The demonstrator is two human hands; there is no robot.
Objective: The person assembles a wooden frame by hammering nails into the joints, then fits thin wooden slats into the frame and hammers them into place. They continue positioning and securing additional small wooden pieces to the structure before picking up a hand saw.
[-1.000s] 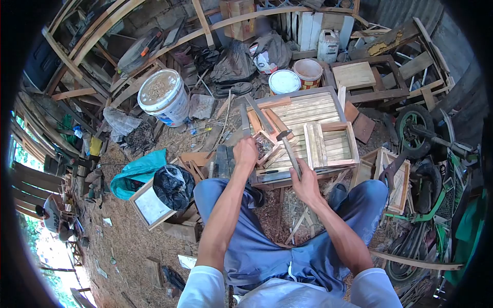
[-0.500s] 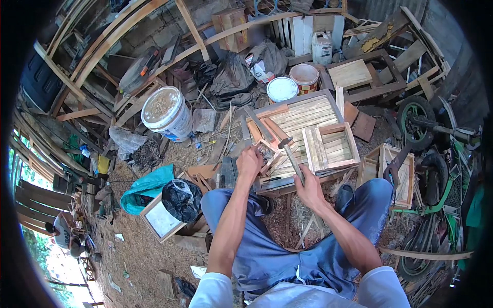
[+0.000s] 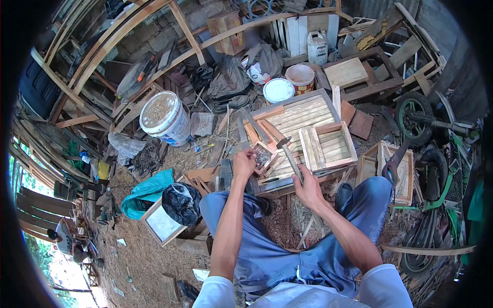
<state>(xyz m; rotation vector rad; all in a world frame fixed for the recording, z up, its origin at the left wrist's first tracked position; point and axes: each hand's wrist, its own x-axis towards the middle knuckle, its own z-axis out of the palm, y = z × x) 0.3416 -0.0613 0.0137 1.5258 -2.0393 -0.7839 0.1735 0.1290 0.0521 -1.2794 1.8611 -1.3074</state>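
My right hand point(image 3: 308, 187) is wrapped round the wooden handle of a hammer point(image 3: 291, 160), its metal head up and away from me over the workbench. My left hand point(image 3: 244, 164) is at the near left edge of a small wooden box point(image 3: 264, 168) with small dark bits inside. Its fingers are drawn together at the box's rim, and whatever is in them is too small to make out. Beyond the box, a handsaw and wood strips point(image 3: 259, 128) lie on the slatted workbench point(image 3: 294, 114). A rectangular wooden frame point(image 3: 351, 149) with slats rests on the right side.
Left of the bench stand a large white bucket point(image 3: 177, 123) and a black plastic bag point(image 3: 181, 201). Two smaller buckets, one a white lidded bucket point(image 3: 278, 91), are behind it. A wooden crate point(image 3: 395, 169) and a green motorbike point(image 3: 452, 177) are at right. Shavings cover the floor.
My left hand has shifted slightly left and back from over the small box, showing more of its contents. The right hand still grips the hammer in nearly the same pose.
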